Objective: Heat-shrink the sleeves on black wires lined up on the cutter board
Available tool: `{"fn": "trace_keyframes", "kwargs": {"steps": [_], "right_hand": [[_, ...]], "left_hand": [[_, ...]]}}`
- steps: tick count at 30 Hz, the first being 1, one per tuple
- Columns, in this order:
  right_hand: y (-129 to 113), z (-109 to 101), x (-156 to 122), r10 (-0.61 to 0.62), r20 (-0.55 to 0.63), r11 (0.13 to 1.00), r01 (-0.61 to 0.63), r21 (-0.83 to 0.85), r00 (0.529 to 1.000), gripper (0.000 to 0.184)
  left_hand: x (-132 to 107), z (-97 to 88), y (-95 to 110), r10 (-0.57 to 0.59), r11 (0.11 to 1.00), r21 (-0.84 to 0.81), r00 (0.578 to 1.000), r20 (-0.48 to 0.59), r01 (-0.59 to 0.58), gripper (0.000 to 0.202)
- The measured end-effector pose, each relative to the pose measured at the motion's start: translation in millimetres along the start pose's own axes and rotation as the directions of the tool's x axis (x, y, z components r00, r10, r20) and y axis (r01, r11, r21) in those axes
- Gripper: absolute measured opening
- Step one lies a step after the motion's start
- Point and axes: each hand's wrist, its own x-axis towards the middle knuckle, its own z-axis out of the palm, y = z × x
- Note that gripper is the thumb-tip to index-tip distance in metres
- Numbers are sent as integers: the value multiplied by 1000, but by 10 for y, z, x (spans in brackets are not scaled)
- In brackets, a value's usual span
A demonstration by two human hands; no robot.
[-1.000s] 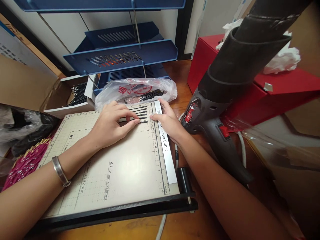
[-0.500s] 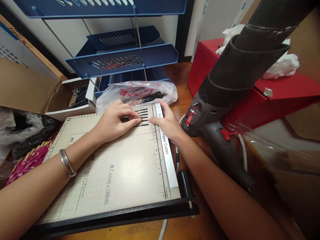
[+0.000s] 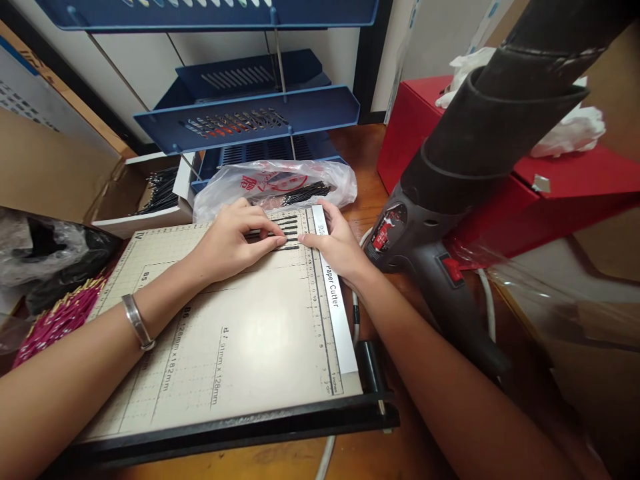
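Observation:
A cream paper cutter (image 3: 245, 360) lies flat, with a white strip reading "Paper Cutter" (image 3: 335, 300) along its right side. Several thin black cords (image 3: 289, 229) lie side by side across the far end of the board. My left hand (image 3: 237, 237) rests over them, thumb and forefinger pinched on one of the cords; the other fingers are curled above the row. On the board's right edge is my right hand (image 3: 337, 243), its thumb on the ruler close to the cord tips and its fingers wrapped over the far side, partly hidden.
Behind the cutter lies a clear plastic bag (image 3: 220, 193) with black cords. A white box (image 3: 145, 220) holds more. Blue tiered racks (image 3: 320, 107) stand at the back. At right are a heat gun (image 3: 425, 233) and a red box (image 3: 410, 120). Magenta cords (image 3: 65, 320) lie at left.
The view has shifted very slightly. Both hands keep the same places on the cutter, and the cords look the same.

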Motion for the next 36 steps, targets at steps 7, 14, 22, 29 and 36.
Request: {"fn": "trace_keyframes", "kwargs": {"steps": [7, 14, 22, 29, 36], "right_hand": [[-15, 8, 1, 2, -2, 1000, -2, 20, 1000, 93], [-13, -14, 3, 8, 6, 1000, -8, 23, 1000, 91], [-65, 31, 15, 88, -36, 993, -85, 77, 995, 81], [-64, 53, 48, 88, -61, 994, -84, 64, 994, 79], [-49, 45, 41, 51, -55, 998, -49, 33, 997, 76]], "left_hand": [[1, -11, 35, -40, 999, 13, 999, 9, 39, 27], [-2, 30, -24, -11, 1000, 7, 1000, -11, 12, 26], [7, 3, 6, -16, 1000, -8, 1000, -19, 16, 27], [49, 17, -15, -72, 997, 8, 996, -45, 72, 26], [55, 42, -68, -61, 998, -31, 997, -44, 60, 23]]}}
